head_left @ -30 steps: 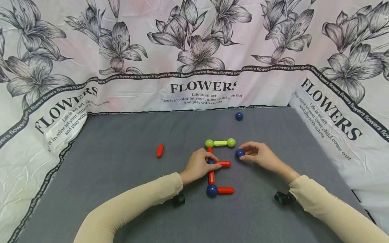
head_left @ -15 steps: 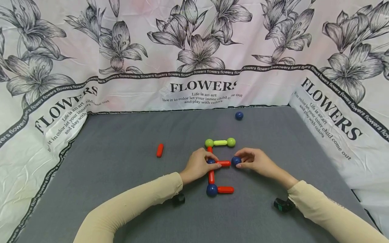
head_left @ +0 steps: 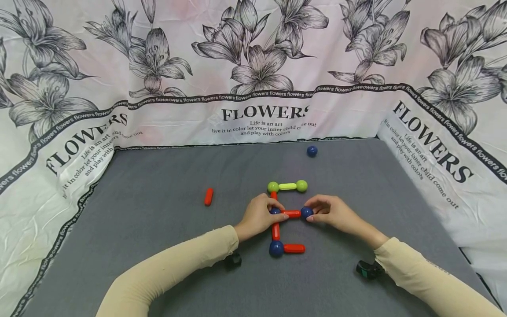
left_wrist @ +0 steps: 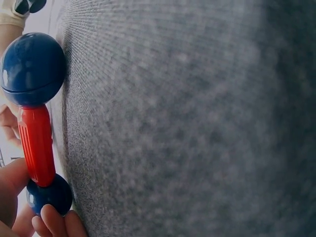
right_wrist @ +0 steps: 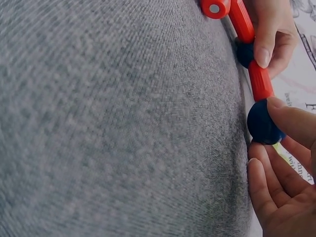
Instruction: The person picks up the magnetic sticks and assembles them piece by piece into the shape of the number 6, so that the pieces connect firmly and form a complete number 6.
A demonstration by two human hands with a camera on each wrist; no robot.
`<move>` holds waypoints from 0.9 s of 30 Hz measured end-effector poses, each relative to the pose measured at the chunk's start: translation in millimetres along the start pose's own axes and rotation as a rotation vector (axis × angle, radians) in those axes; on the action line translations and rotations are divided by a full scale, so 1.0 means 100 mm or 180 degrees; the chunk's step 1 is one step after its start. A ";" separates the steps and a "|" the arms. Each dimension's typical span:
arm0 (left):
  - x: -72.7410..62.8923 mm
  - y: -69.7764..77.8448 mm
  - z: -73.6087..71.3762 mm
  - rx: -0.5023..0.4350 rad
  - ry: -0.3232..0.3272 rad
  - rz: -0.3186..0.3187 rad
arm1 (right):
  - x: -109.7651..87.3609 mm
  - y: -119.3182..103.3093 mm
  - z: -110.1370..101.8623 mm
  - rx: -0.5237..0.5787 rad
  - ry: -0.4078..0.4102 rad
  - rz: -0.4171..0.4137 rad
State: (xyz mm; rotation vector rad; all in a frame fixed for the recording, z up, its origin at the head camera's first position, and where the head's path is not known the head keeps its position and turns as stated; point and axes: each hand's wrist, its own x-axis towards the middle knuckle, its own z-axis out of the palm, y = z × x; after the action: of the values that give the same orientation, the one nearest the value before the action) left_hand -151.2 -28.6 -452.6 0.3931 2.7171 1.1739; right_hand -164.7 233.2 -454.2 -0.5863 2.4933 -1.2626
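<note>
My left hand point(head_left: 259, 215) grips the middle blue ball point(head_left: 275, 211) of a magnetic stick-and-ball figure; its thumb lies by the red rod point(head_left: 292, 214) that points right. My right hand point(head_left: 334, 215) pinches another blue ball point(head_left: 306, 213) between thumb and fingers. In the right wrist view this ball point(right_wrist: 264, 123) meets the free end of that rod point(right_wrist: 260, 81). Below, a red rod point(head_left: 276, 231) leads to a larger-looking blue ball point(head_left: 276, 249) with a red rod point(head_left: 295, 248) to its right. Above, a partly covered red rod point(head_left: 274, 195) reaches a green ball point(head_left: 273, 187).
A light green rod point(head_left: 287, 186) joins that green ball to a second green ball point(head_left: 302, 186). A loose red rod point(head_left: 208, 197) lies to the left. One loose blue ball point(head_left: 312, 151) sits near the back edge of the grey table point(head_left: 158, 185), before a flower-printed cloth point(head_left: 261, 119).
My right hand has brought its blue ball toward me and leftward, from beside the figure to the end of the middle red rod. The left hand stays in place.
</note>
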 end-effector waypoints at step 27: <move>0.01 -0.01 0.02 0.0070 0.0009 -0.0001 | 0.00 0.02 0.00 -0.0055 -0.0064 -0.0077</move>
State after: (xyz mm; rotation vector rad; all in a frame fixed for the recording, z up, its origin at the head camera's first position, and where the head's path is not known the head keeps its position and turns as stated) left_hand -151.7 -27.6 -454.9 0.3941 2.7344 1.1463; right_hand -165.1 233.8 -455.7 -0.6321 2.4903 -1.2391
